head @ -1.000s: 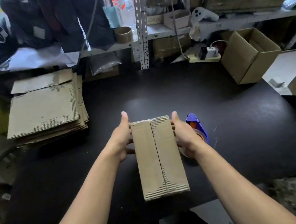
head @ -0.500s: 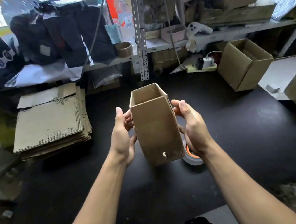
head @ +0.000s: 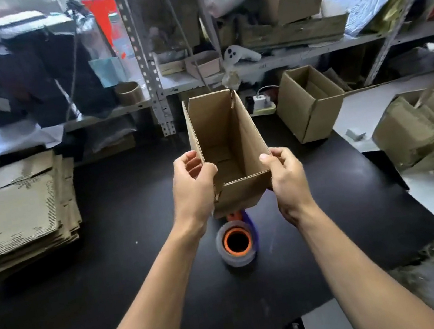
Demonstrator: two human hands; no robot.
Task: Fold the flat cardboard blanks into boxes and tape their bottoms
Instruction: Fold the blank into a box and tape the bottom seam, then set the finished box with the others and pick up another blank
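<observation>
My tape roll (head: pixel 237 243) lies on the black tabletop (head: pixel 118 265), nearest to me and just below the box (head: pixel 229 151). I hold that box up above the tabletop, its open top tilted toward me. My left hand (head: pixel 192 188) has its fingers curled round the box's left wall, and my right hand (head: pixel 286 176) grips the right corner. Left of the box sits the stack of flat blanks (head: pixel 16 213). Right of the box and farther back stands a finished box (head: pixel 311 101).

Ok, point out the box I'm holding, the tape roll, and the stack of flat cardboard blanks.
box (head: pixel 229 134): head view, inner right wall.
tape roll (head: pixel 236 242): head view, orange core rim.
stack of flat cardboard blanks (head: pixel 11 217): head view, top sheet.
</observation>
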